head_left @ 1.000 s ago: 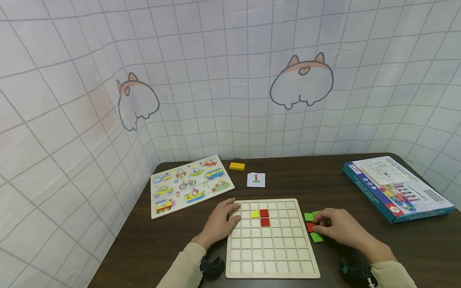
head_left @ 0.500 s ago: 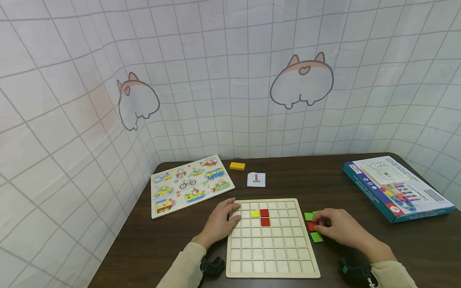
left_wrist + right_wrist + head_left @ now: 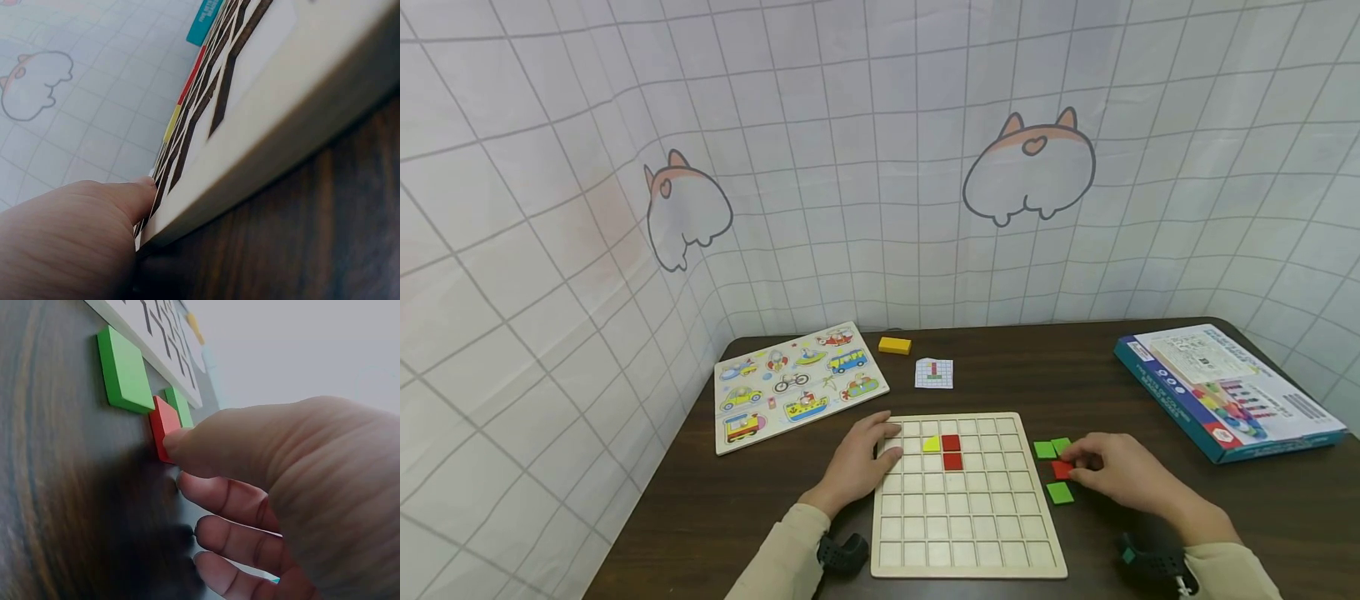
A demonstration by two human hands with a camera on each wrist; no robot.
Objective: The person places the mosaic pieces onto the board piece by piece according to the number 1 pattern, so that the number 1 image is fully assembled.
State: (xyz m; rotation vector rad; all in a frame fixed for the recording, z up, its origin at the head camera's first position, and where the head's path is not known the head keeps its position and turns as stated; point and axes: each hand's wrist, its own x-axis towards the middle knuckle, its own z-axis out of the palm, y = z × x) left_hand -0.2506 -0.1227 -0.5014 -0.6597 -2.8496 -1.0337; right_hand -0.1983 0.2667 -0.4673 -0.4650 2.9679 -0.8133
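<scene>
In the head view my left hand [image 3: 855,461] rests on the left edge of a pale wooden grid board [image 3: 966,533], fingers and thumb reaching over its top. One yellow piece [image 3: 932,444] and two red square tiles [image 3: 952,461] sit in the board's cells. To the right of the board, my right hand [image 3: 1123,468] pinches a loose red tile [image 3: 1062,470] at its right side. Seen from the right wrist, the thumb touches that tile; the index finger is partly hidden. Green tiles lie around it, one nearer me [image 3: 1060,493] and two just beyond [image 3: 1045,450].
Behind the board lie a small pattern card [image 3: 933,374] and a yellow block [image 3: 895,345]. A picture puzzle board [image 3: 801,387] is at the back left. A flat teal-edged box [image 3: 1228,392] stands at the right. A grid-patterned curtain [image 3: 880,167] surrounds the dark table [image 3: 677,517].
My right hand has shifted right, and the loose red tile has slid right with it, away from the board. More of the far green tile shows. My left hand stays put.
</scene>
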